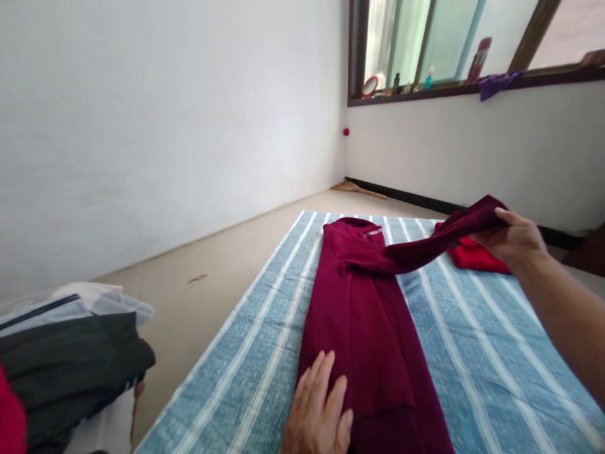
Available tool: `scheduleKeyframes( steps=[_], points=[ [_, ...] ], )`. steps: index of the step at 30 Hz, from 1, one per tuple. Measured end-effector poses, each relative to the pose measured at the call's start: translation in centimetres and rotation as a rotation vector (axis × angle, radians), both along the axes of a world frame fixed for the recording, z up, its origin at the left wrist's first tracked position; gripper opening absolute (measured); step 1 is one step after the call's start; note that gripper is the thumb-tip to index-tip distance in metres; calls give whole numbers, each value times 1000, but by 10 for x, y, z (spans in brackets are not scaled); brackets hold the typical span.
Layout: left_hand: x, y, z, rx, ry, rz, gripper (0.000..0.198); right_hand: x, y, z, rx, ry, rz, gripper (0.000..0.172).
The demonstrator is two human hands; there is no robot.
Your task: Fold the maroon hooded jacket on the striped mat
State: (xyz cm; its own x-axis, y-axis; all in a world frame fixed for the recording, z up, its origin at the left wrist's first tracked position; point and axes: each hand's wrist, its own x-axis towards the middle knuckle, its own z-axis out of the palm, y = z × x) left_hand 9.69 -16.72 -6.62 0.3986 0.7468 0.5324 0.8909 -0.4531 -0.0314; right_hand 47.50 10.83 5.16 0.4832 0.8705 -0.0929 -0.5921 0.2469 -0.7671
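Observation:
A maroon long-sleeved garment [363, 328] lies flat and lengthwise on a blue-and-white striped mat [477, 340]. My left hand [319, 410] rests on its lower edge with the fingers spread. One maroon sleeve [439, 239] is raised across the garment's top, its end gripped in my right hand [513, 239]. Just beneath that hand, a folded red cloth [475, 257] lies on the mat, partly hidden by the sleeve.
A dark garment pile [70, 359] with white plastic sits on the floor at the left, with something red [12, 410] at the corner. A short broom [359, 189] lies along the far wall. Small items stand on the window ledge [425, 91].

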Motion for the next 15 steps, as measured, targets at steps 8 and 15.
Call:
scheduleKeyframes(
  steps=[8,15],
  points=[
    [3,1,-17,-68,57,-59,41,26,-10,-21,135,155,-107,19],
    [-9,19,5,-154,-117,90,37,45,-12,-69,-163,-179,-215,31]
  ],
)
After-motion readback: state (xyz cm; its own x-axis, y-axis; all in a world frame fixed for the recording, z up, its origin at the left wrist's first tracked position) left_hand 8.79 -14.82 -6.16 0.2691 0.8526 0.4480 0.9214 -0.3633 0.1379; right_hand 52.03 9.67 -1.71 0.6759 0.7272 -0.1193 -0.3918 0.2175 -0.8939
